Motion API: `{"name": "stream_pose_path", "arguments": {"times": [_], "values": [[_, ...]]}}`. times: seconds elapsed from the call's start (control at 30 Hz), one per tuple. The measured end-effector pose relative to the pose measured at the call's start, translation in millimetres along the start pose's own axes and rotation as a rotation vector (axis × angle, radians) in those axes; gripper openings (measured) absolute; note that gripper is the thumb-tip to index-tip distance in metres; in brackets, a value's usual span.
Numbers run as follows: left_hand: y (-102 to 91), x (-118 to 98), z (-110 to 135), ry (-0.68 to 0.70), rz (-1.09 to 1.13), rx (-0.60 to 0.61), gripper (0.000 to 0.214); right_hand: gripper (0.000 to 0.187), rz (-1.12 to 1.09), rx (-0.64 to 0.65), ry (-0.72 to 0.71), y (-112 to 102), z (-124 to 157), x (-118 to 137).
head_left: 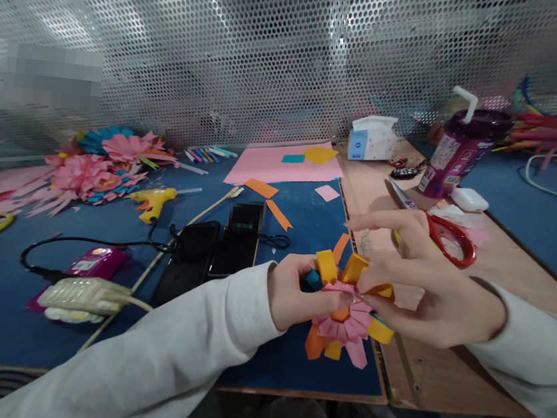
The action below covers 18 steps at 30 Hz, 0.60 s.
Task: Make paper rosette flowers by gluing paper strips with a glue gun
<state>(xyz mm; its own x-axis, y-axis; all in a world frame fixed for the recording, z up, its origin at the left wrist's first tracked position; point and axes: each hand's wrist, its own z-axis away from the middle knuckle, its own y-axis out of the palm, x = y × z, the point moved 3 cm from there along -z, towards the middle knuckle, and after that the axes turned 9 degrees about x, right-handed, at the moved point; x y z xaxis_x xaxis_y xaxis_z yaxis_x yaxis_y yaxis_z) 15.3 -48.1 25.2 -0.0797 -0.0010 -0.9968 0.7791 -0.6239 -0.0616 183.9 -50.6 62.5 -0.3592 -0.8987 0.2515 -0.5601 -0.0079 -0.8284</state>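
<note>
right now both hands sit over the front edge of the blue mat [291, 365], w/ a paper flower [344, 317] between them. left hand [293, 298] is pinched on the flower's left side, thumb on top. right hand [430, 287] grips the orange loops at the top w/ fingertips, index stretched out. red scissors [449, 238] lie just behind it, a purple cup [458, 156] farther back. glue gun [156, 200] well off to the left.

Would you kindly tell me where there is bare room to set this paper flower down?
Bare blue mat lies between the orange strips and the paper flower, and along the near edge below the power strip. The wooden board near the right sleeve is bare too. It is crowded around the phones, glue gun, scissors and cup.
</note>
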Motion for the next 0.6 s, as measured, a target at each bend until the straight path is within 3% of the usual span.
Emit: {"name": "stream_pose_path", "arguments": {"times": [0.6], "values": [[-1.1,0.2,1.2,-0.018,-0.085,0.017,0.025,0.008,-0.080,0.021,-0.021,-0.8,0.7,0.1]]}}
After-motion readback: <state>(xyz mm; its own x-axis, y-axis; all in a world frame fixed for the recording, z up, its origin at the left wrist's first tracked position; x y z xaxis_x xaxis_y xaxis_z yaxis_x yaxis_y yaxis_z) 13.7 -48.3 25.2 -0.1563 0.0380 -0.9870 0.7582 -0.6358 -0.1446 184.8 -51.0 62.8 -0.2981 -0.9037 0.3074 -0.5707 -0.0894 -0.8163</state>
